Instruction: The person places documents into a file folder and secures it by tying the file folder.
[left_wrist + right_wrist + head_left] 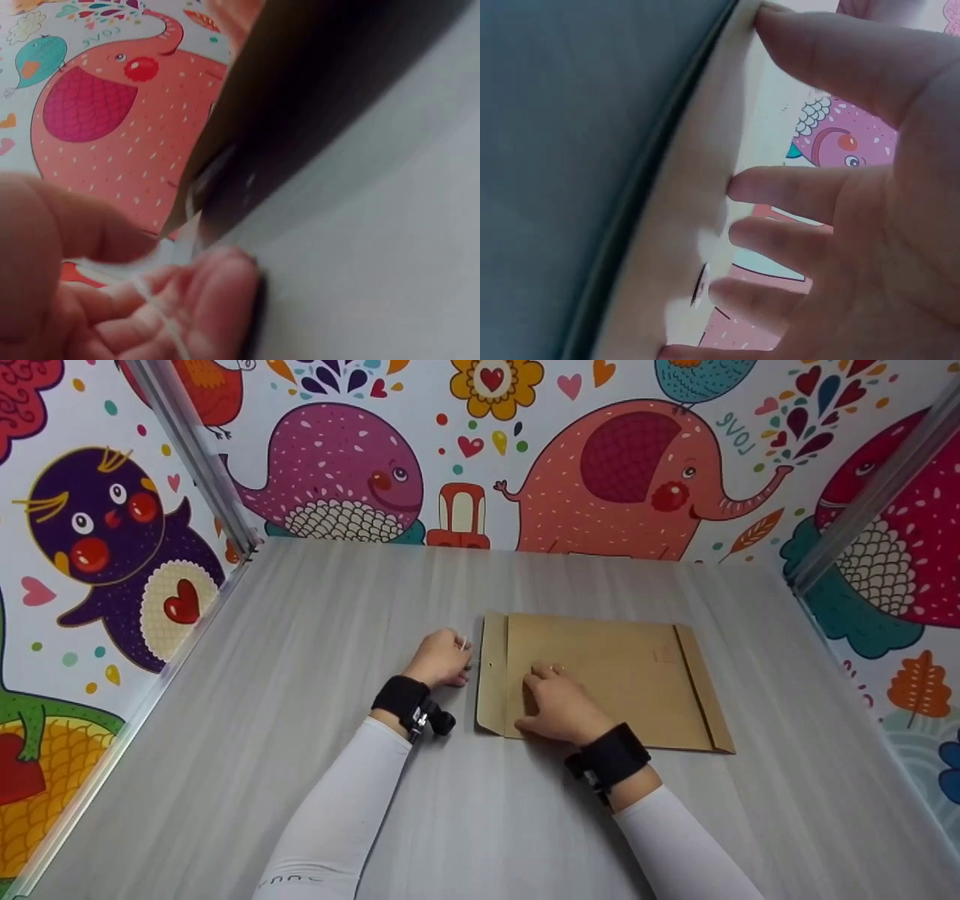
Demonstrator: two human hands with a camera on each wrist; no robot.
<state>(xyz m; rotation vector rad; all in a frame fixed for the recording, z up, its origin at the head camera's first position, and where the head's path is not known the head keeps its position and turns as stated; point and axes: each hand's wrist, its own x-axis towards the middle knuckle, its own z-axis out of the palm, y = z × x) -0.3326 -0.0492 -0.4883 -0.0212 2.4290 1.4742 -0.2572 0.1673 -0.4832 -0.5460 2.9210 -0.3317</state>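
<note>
A brown kraft document envelope [615, 682] lies flat on the table, its flap [492, 675] at the left end with a small hole in it. Just off that end, my left hand [444, 658] holds a thin white string [171, 328], which crosses its curled fingers in the left wrist view and runs toward the envelope. My right hand [564, 706] rests on the envelope's left part, fingers spread and fingertips pressing down. Near those fingertips, the right wrist view has a small round fastener [700, 285] on the envelope.
The grey wood-grain table [337, 607] extends around the envelope. Walls with printed cartoon animals [615, 487] close off the back and sides, with metal posts [191, 454] at the corners. Faint red print [665, 653] marks the envelope's right part.
</note>
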